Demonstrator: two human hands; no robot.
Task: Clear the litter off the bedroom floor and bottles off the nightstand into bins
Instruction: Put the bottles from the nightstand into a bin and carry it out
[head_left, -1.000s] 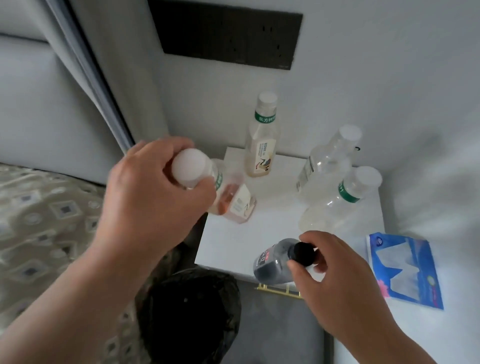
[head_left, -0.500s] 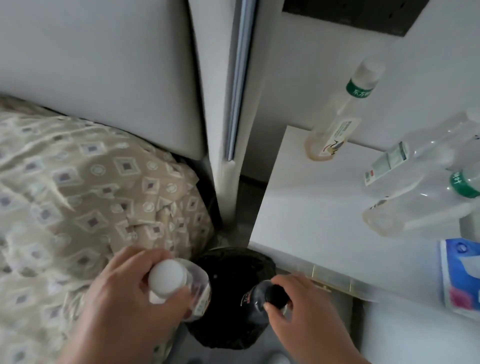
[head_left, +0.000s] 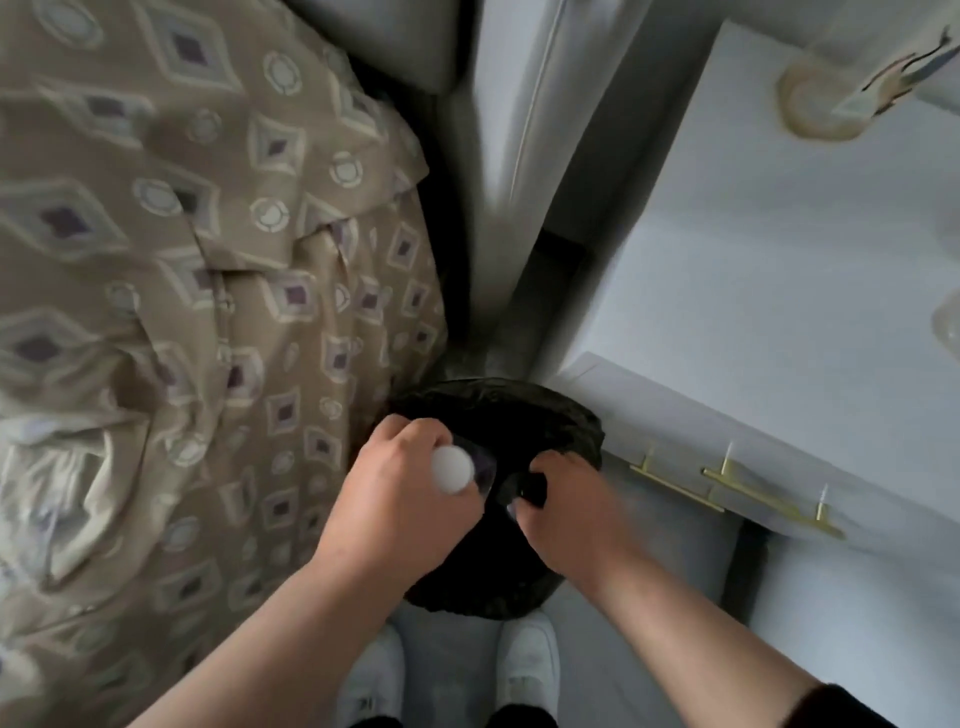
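Lower centre: left hand (head_left: 400, 499) gripped one white-capped bottle (head_left: 453, 470) over the black-lined bin (head_left: 566, 415). Right hand (head_left: 566, 506) pinched one dark-capped bottle (head_left: 532, 486) beside it. Upper right, one bottle (head_left: 826, 98) stood on the surface (head_left: 769, 270).

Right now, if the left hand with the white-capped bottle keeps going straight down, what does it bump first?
Probably the black-lined bin: the left hand holds the white-capped bottle right above its opening, though depth is unclear.
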